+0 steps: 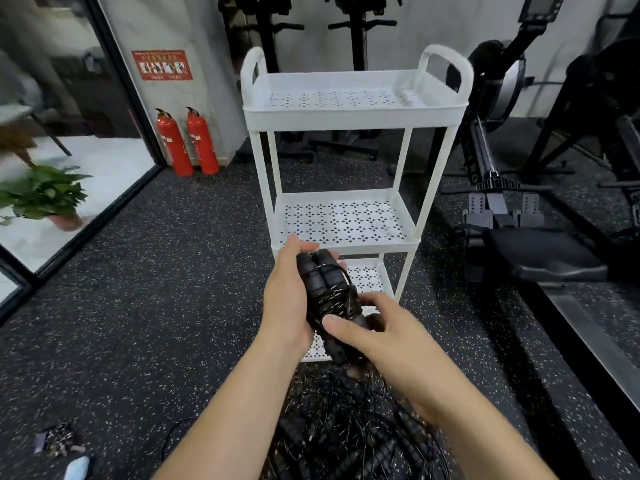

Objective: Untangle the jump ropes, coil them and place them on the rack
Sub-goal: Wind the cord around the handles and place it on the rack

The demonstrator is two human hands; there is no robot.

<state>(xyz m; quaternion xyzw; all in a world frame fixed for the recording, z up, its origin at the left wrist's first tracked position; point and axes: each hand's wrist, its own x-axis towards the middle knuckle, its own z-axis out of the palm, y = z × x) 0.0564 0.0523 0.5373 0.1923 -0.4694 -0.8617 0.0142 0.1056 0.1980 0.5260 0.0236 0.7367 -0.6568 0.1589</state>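
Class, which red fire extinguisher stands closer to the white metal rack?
The right-hand red fire extinguisher; the other stands further left from the white rack.

Red wall sign (162,65): text blurred, unreadable.

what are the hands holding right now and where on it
A coiled jump rope: the left hand grips its two handles from the side, and the right hand pinches the cord-wrapped lower end.
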